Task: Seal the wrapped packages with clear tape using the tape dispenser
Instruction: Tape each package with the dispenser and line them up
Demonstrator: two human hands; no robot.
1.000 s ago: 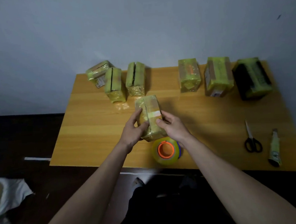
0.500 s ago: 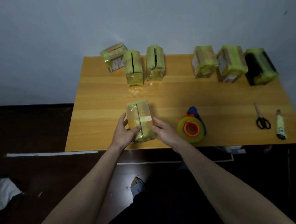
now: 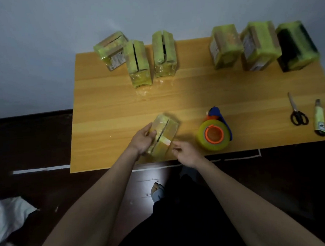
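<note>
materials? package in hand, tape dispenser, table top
Package, gripped by the left hand: looks like a cardboard box under glossy yellow-green film; brown patches show on similar packages behind, and highlights glint on the wrap.
Tape dispenser: smooth blue and orange plastic, likely, holding a shiny translucent yellowish tape roll.
Table: wood-grain surface with slight sheen; solid wood or laminate, cannot tell.

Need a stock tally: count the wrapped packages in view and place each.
7. Three packages back left, three back right, one at the front edge in the left hand. None looks hidden.
</note>
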